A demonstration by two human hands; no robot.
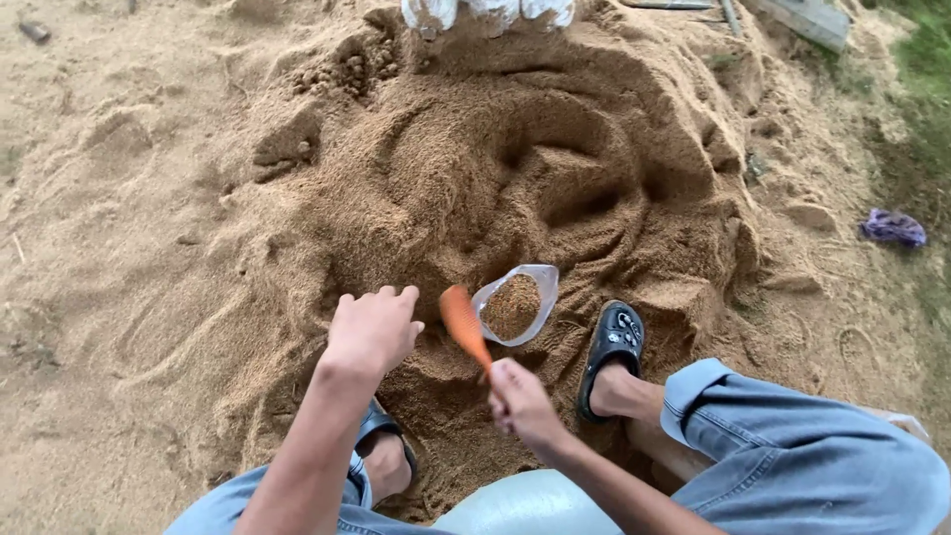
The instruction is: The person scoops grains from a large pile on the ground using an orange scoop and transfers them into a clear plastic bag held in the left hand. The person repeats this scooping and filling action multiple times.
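My right hand grips the handle of an orange scoop, whose blade points up and left, just beside a clear plastic bag. The bag stands open in the sand and is partly filled with the same brown sand. My left hand rests knuckles-up on the sand pile, fingers curled, just left of the scoop; whether it holds anything is hidden. My feet in black sandals are planted on either side, with rolled blue jeans visible.
White filled bags lie at the top edge behind the pile. A purple cloth scrap lies on the ground at right. Planks and grass are at top right. A pale rounded object sits between my knees.
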